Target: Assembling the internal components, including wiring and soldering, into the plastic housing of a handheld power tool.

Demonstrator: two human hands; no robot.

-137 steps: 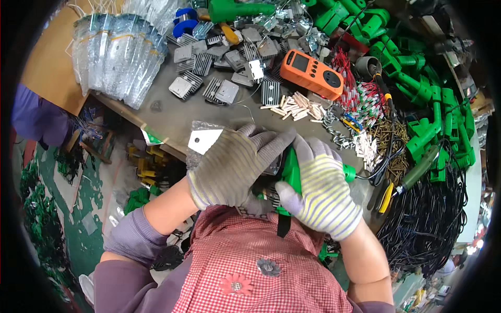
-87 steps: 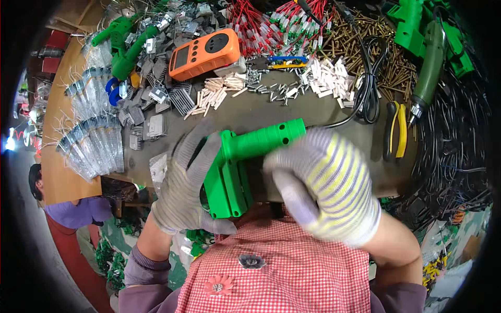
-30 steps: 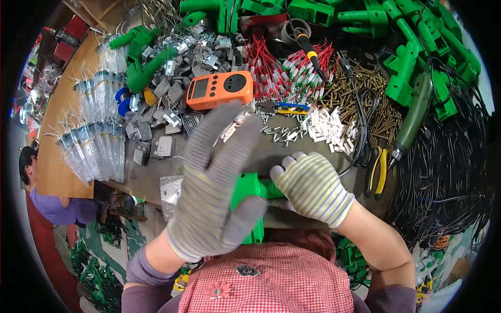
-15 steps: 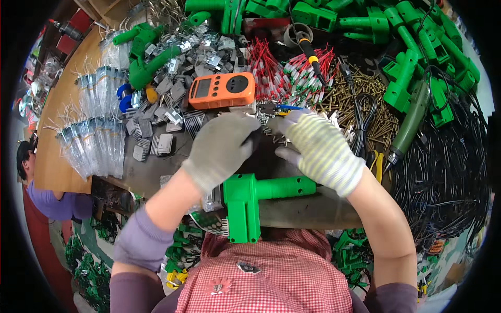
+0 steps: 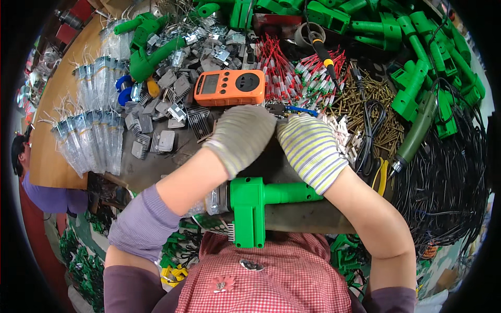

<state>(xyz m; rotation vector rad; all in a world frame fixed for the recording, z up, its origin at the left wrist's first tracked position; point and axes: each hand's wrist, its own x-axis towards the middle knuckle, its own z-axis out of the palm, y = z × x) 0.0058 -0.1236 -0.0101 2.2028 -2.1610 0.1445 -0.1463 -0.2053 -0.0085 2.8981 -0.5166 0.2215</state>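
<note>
My left hand (image 5: 242, 136), in a striped glove, curls its fingers down just below the orange meter (image 5: 229, 87). Slightly to its right, my right hand (image 5: 309, 148), in a matching glove, bends its fingers inward beside a blue-handled tool (image 5: 300, 110). Both look closed at the fingertips, close together over the work surface; what they pinch is hidden. A green plastic tool housing (image 5: 249, 214) with a sideways handle lies at the table's near edge, below my hands. A clear plastic part (image 5: 213, 203) and metal teeth (image 5: 230, 232) show at its left side.
Metal parts (image 5: 175, 91), red-and-white wired pieces (image 5: 274, 73) and brass screws (image 5: 383, 107) lie in heaps behind. Green housings (image 5: 412, 94) and black cables (image 5: 443, 182) crowd the right, near a green screwdriver (image 5: 417, 130). Bagged parts (image 5: 86, 138) lie left; another person (image 5: 47, 188) sits beyond.
My left hand has moved right and turned over its fingers, closer to my right hand. My right hand's fingers have bent down. The whole view has shifted slightly.
</note>
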